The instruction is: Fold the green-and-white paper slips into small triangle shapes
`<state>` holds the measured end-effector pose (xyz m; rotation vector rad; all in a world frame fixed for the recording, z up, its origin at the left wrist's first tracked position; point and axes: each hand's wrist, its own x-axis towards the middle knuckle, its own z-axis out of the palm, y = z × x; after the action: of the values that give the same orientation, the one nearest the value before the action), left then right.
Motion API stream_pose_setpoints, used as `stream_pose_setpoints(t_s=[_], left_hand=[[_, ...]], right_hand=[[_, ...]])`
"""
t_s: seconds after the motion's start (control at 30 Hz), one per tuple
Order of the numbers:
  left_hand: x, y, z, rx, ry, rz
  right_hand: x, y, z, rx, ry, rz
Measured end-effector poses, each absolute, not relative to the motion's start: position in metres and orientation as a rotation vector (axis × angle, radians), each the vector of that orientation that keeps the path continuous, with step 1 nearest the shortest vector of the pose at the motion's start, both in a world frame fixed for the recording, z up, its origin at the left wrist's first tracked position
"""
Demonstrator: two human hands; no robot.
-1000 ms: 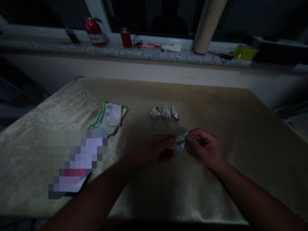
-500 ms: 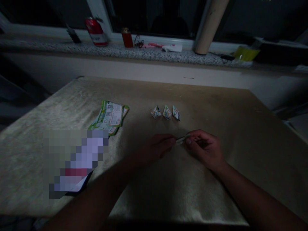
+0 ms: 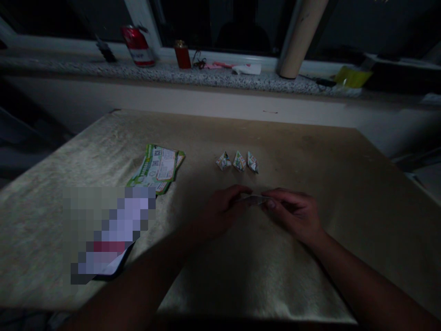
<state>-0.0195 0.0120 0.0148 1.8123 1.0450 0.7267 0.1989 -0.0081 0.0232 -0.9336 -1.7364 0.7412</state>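
Between my two hands is a small piece of folded paper (image 3: pixel 257 200), dim and partly covered by fingers. My left hand (image 3: pixel 227 207) pinches its left end, and my right hand (image 3: pixel 294 209) grips the right end between thumb and fingers. Just beyond them, three small folded paper boats stand in a row: a left one (image 3: pixel 223 162), a middle one (image 3: pixel 239 162) and a right one (image 3: pixel 252 162). Printed green and white sheets (image 3: pixel 158 165) lie on the table to the left.
A blurred-out phone-like device (image 3: pixel 117 234) lies at the left of the cloth-covered table (image 3: pixel 310 151). Behind, the stone windowsill (image 3: pixel 206 78) bears a red can (image 3: pixel 138 46), a red lighter-like object (image 3: pixel 182 54), a cardboard tube (image 3: pixel 299 41) and a yellow item (image 3: pixel 353 77).
My left fingers have shifted on the paper, with the index finger now raised and bent. The paper has turned, showing a broader, flatter face. The boats and sheets stay put.
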Motion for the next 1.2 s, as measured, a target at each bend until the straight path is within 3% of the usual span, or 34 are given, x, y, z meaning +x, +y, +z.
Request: stream_pose_setpoints(t_s=[0.57,1.2], left_hand=[[-0.017,0.008,0.015,2.018,1.246,0.760],[-0.019,0.004,0.020,1.923,1.074,0.836]], right_hand=[[0.188,-0.013,0.020,-0.965,-1.961,0.626],[0.180,-0.017,0.025,-0.946,-2.027,0.638]])
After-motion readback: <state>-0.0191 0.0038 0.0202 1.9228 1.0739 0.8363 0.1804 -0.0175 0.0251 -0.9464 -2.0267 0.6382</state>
